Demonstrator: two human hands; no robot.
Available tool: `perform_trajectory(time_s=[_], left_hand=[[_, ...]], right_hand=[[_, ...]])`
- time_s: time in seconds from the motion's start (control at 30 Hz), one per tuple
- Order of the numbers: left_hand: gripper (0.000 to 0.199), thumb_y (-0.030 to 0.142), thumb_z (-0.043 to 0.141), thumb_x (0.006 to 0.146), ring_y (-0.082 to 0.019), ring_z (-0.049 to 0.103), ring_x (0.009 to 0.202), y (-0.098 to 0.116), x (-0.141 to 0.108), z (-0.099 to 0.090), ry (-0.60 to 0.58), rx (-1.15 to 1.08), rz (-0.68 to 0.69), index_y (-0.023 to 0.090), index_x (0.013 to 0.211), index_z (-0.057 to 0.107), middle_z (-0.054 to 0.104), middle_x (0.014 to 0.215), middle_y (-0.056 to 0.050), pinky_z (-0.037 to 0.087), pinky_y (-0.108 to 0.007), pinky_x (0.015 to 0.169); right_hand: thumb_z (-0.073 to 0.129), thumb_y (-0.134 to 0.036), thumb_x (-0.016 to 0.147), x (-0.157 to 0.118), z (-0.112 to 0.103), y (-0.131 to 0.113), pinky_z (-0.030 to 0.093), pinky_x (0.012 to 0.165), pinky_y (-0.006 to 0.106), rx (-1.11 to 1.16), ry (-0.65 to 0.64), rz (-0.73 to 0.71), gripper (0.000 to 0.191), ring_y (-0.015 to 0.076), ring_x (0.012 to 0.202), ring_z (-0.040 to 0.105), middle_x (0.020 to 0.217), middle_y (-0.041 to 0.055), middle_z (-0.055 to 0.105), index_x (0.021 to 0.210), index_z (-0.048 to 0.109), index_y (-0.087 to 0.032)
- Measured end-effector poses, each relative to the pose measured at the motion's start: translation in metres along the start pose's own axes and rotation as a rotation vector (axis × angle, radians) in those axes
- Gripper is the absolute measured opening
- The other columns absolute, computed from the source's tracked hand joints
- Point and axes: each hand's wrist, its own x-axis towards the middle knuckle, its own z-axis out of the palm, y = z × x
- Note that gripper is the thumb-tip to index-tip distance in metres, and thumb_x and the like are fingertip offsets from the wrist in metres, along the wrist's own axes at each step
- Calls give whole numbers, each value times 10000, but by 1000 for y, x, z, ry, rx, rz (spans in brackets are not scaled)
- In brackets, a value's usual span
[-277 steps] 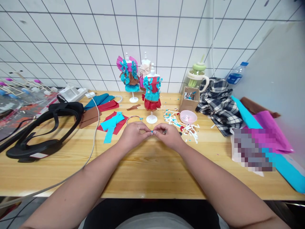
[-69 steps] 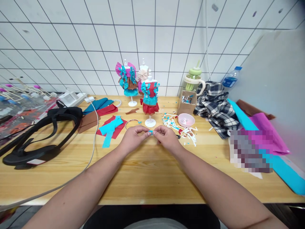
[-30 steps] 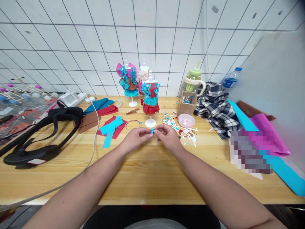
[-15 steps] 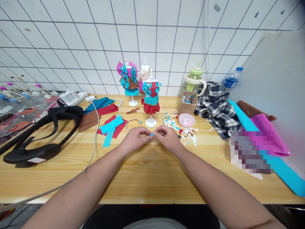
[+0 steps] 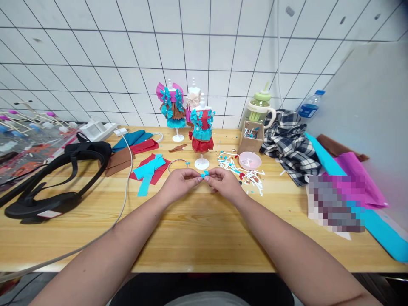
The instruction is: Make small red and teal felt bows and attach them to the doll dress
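A small piece of blue crepe paper [image 5: 204, 174] is pinched between my two hands, above the table's middle. My left hand [image 5: 182, 182] grips its left side with thumb and fingertips. On the other side, my right hand [image 5: 225, 182] pinches it the same way. Just behind stands a mini dress form [image 5: 203, 127] in a red and blue paper outfit. Farther back are a dress form in purple, brown and blue paper [image 5: 172, 104] and one with a beige bow [image 5: 193, 100]. A thin metal ring [image 5: 178, 160] lies left of the front stand.
Blue crepe strips [image 5: 149, 173] lie on red paper at left, near a black headset [image 5: 73, 182] and a white cable [image 5: 126, 187]. Paper scraps [image 5: 251, 180] surround a pink dish [image 5: 250, 161]. A small box [image 5: 250, 138], plaid cloth [image 5: 287, 140] and paper rolls [image 5: 382, 229] are at right.
The blue paper shows more between my fingertips, spread wider than before. Both hands have shifted slightly up and away. Everything else stays in place.
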Motion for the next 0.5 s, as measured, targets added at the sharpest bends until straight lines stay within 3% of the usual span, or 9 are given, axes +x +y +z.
perform_trajectory(time_s=[0.23, 0.4, 0.5], left_hand=[[223, 392, 618, 749, -219, 647, 856, 3, -3, -1, -33, 157, 81, 200, 802, 717, 737, 889, -40, 474, -332, 825], [222, 392, 610, 757, -214, 649, 844, 4, -3, -2, -53, 151, 77, 199, 781, 716, 735, 856, -34, 472, -316, 805], [228, 400, 609, 759, -210, 649, 826, 5, -3, -2, -7, 159, 71, 196, 770, 712, 734, 850, -37, 476, -313, 786]], right_hand=[[710, -314, 659, 0, -4, -3, 484, 452, 176, -8, -103, 115, 206, 76, 546, 500, 616, -34, 528, 737, 587, -169], [696, -297, 663, -2, -5, -5, 487, 432, 177, -26, -128, 128, 190, 79, 547, 506, 634, -29, 537, 734, 574, -170], [704, -335, 661, -3, -3, -5, 503, 424, 190, 32, -128, 144, 225, 91, 584, 524, 683, -18, 541, 759, 580, -175]])
